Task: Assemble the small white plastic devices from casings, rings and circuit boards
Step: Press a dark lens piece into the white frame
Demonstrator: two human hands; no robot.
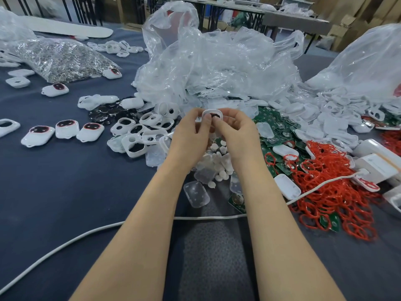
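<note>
Both hands meet over the middle of the table around one white casing (213,112). My left hand (191,132) grips its left side, thumb laid on a dark insert in its opening. My right hand (235,129) pinches its right side. Empty white casings (141,135) lie in a heap to the left. Green circuit boards (274,123) spread to the right. Red rings (332,187) pile up further right. Small white round buttons (219,161) and clear covers (196,194) lie under my wrists. Three assembled devices (66,128) stand in a row at the left.
A crumpled clear plastic bag (217,59) rises right behind my hands. A bag of small metal parts (60,57) lies at the back left. A white cable (86,233) crosses the dark cloth in front. White boxes (375,161) sit at the right edge.
</note>
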